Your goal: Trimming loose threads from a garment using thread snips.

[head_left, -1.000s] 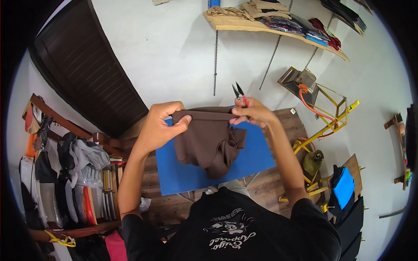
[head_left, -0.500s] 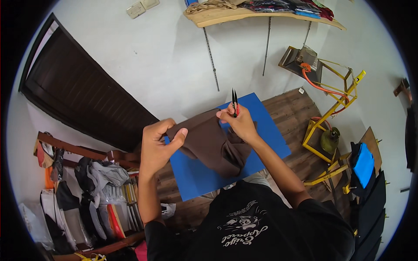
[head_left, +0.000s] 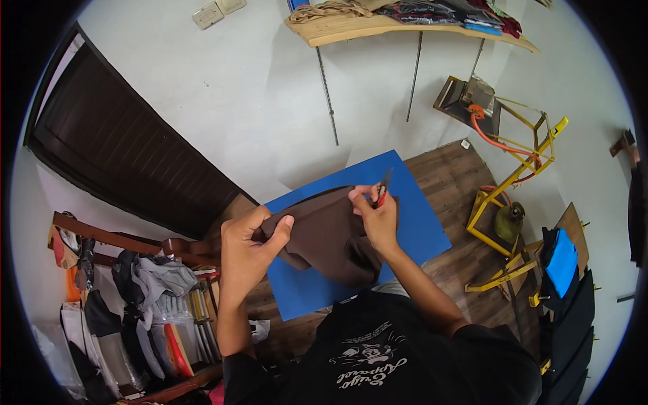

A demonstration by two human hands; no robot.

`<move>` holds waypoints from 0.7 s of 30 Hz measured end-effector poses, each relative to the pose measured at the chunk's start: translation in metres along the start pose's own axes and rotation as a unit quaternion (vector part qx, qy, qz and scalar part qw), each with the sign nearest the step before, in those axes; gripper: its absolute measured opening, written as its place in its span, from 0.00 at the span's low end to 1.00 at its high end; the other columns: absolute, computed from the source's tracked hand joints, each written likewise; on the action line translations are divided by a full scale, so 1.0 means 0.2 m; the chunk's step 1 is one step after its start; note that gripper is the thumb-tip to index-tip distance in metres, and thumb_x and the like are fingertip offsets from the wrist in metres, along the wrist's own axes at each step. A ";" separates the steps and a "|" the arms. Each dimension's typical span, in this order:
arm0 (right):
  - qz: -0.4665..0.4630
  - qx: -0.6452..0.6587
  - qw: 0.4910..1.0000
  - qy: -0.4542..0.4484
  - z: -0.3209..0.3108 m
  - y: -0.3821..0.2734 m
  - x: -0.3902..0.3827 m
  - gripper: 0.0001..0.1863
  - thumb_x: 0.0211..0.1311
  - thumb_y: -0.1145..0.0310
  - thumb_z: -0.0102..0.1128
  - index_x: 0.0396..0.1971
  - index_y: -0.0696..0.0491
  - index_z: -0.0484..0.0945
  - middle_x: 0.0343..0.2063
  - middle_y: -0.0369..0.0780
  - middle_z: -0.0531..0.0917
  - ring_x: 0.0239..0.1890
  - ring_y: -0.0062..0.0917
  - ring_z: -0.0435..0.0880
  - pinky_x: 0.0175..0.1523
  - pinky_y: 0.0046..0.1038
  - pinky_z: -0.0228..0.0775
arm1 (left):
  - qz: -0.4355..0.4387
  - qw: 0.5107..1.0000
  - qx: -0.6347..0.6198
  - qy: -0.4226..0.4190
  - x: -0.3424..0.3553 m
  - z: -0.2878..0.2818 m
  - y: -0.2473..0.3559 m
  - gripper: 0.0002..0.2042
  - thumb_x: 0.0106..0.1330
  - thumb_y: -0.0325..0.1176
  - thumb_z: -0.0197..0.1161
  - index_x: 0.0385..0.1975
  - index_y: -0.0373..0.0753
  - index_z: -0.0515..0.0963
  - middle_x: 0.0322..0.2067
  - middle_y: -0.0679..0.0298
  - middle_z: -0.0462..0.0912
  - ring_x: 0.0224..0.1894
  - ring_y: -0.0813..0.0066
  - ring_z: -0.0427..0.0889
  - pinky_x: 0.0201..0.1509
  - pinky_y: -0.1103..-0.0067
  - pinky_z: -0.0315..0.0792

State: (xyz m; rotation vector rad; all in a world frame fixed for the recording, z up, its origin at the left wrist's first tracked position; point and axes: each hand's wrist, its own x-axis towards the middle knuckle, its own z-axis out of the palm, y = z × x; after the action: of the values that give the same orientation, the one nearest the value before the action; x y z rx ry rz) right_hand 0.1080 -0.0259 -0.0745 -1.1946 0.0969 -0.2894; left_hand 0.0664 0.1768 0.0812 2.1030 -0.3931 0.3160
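A dark brown piece of fabric [head_left: 320,239] is stretched between my two hands over a blue table top [head_left: 425,233]. My left hand [head_left: 253,246] pinches the fabric's left end between thumb and fingers. My right hand [head_left: 372,216] is closed round small black and red snips [head_left: 383,186], blades pointing up, while its thumb and finger are at the fabric's upper right edge; whether they grip it too I cannot tell. The far side of the fabric hangs in loose folds.
A dark door [head_left: 115,135] stands left, above a rack of garments [head_left: 155,283]. A wooden shelf [head_left: 412,27] holds folded clothes. On the right are a yellow metal frame [head_left: 506,196] with an orange hose, a green gas cylinder [head_left: 508,223] and blue folded material [head_left: 560,263].
My hands and the fabric have moved lower in the view. My right hand and the snips have swung inward and down along the fabric edge; my left hand still pinches it.
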 end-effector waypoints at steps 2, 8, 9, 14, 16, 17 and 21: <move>-0.015 0.025 0.998 0.057 -0.02 -0.06 0.02 0.17 0.58 0.73 0.65 0.26 0.48 0.61 0.36 0.34 0.78 0.37 0.15 0.76 0.39 0.19 0.71 | 0.003 1.000 0.010 0.012 0.00 0.00 0.03 0.14 0.57 0.28 0.67 0.15 0.32 0.69 0.10 0.65 0.64 0.12 0.83 0.59 0.17 0.80 0.53; -0.006 0.092 0.996 -0.019 -0.12 -0.61 0.05 0.18 0.53 0.81 0.64 0.27 0.47 0.62 0.36 0.36 0.78 0.42 0.18 0.75 0.51 0.22 0.64 | 0.041 0.966 0.224 0.121 -0.12 -0.11 0.11 0.14 0.56 0.29 0.68 0.14 0.30 0.73 0.13 0.61 0.71 0.14 0.81 0.67 0.18 0.80 0.55; -0.064 0.083 0.993 -0.062 -0.14 -0.72 0.04 0.18 0.53 0.82 0.63 0.28 0.48 0.61 0.36 0.39 0.80 0.41 0.20 0.76 0.50 0.22 0.65 | 0.057 0.966 0.216 0.130 -0.17 -0.14 0.11 0.14 0.56 0.29 0.68 0.14 0.30 0.73 0.13 0.61 0.71 0.14 0.81 0.67 0.18 0.80 0.55; -0.079 0.042 0.986 -0.139 -0.08 -0.92 -0.02 0.19 0.53 0.81 0.63 0.29 0.48 0.59 0.34 0.41 0.79 0.36 0.20 0.75 0.46 0.22 0.65 | 0.004 0.983 -0.184 -0.019 -0.40 -0.11 0.04 0.08 0.52 0.25 0.73 0.20 0.30 0.79 0.27 0.61 0.80 0.25 0.83 0.73 0.26 0.85 0.65; -0.052 0.003 0.987 -0.155 -0.04 -0.86 -0.02 0.18 0.53 0.81 0.62 0.29 0.48 0.59 0.35 0.41 0.80 0.39 0.21 0.76 0.49 0.22 0.66 | -0.066 0.980 -0.187 0.018 -0.48 -0.06 -0.01 0.07 0.52 0.24 0.72 0.25 0.31 0.80 0.26 0.62 0.80 0.25 0.83 0.74 0.26 0.86 0.65; -0.034 -0.006 0.988 -0.153 -0.01 -0.81 -0.03 0.18 0.54 0.81 0.62 0.29 0.48 0.60 0.35 0.41 0.80 0.39 0.21 0.77 0.49 0.23 0.66 | -0.134 0.968 -0.202 0.059 -0.53 -0.03 -0.03 0.08 0.51 0.23 0.72 0.30 0.31 0.81 0.24 0.64 0.79 0.24 0.83 0.74 0.26 0.87 0.64; 0.046 0.010 0.984 -0.173 0.04 -0.63 -0.07 0.19 0.53 0.82 0.63 0.29 0.48 0.60 0.35 0.41 0.81 0.39 0.21 0.77 0.48 0.23 0.67 | -0.227 0.962 -0.133 0.067 -0.73 0.01 -0.12 0.17 0.55 0.21 0.70 0.45 0.33 0.76 0.22 0.67 0.77 0.24 0.87 0.71 0.27 0.88 0.64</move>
State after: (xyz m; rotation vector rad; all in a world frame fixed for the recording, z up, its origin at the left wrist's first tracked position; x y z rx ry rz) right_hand 0.0740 -0.0571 0.0444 -1.2016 -0.1532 0.0004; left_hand -0.0570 0.2097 0.0074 1.8291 0.1277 0.1242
